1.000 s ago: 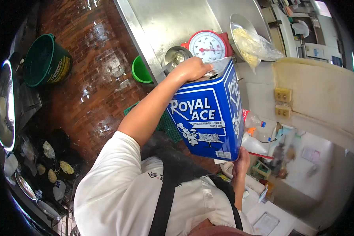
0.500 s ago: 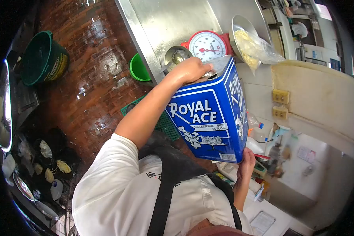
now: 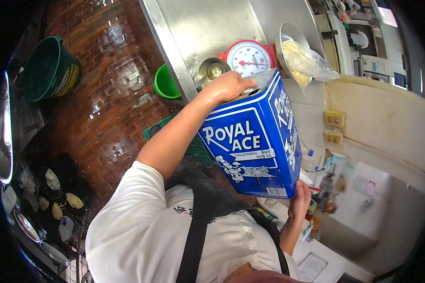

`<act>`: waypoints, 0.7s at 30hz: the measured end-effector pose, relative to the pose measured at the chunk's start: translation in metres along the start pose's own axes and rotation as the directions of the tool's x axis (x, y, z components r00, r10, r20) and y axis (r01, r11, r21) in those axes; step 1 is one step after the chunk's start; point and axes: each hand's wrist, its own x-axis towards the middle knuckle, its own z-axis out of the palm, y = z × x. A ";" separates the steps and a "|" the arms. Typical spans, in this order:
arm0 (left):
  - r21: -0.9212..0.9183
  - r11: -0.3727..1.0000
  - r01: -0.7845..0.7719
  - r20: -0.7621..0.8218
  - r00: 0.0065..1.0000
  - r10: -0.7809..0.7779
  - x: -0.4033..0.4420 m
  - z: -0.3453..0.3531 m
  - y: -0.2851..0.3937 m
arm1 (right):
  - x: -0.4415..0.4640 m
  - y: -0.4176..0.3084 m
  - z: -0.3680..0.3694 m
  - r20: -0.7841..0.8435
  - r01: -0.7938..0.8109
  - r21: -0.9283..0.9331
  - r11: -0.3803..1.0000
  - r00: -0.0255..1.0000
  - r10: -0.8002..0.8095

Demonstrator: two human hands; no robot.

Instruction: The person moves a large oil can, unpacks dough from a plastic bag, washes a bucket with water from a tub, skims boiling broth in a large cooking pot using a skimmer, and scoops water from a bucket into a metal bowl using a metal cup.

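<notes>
I hold a large blue oil tin, marked "Royal Ace" soya oil, tilted in front of my chest. My left hand grips its top edge, the fingers partly hidden behind the tin. Low on the tin, at the bottom corner, my right hand is wrapped round the edge. Just beyond my left hand, a metal bowl shows yellowish, shiny liquid inside. Next to it stands a red dial scale; the bowl's base is hidden, so I cannot tell what it rests on.
A steel counter carries the scale. A metal basin beside it holds a plastic bag with pale yellow pieces. A bright green bucket and a dark green bucket stand by the wet brick floor.
The tin's lower end has swung slightly downward in view, with both hands staying on it. The counter things have shifted only a little in the picture.
</notes>
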 end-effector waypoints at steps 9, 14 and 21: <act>-0.029 0.999 0.020 0.002 1.000 -0.020 0.001 -0.004 -0.005 | -0.005 -0.019 0.003 0.032 -0.012 -0.043 0.999 0.999 0.013; 0.025 0.993 -0.115 0.013 0.993 0.115 -0.014 -0.015 0.011 | -0.008 -0.025 -0.001 0.046 0.002 -0.048 0.999 0.999 0.001; -0.121 0.992 0.025 -0.011 1.000 -0.027 -0.004 -0.007 0.000 | -0.007 -0.026 -0.002 0.007 0.024 -0.004 1.000 1.000 -0.024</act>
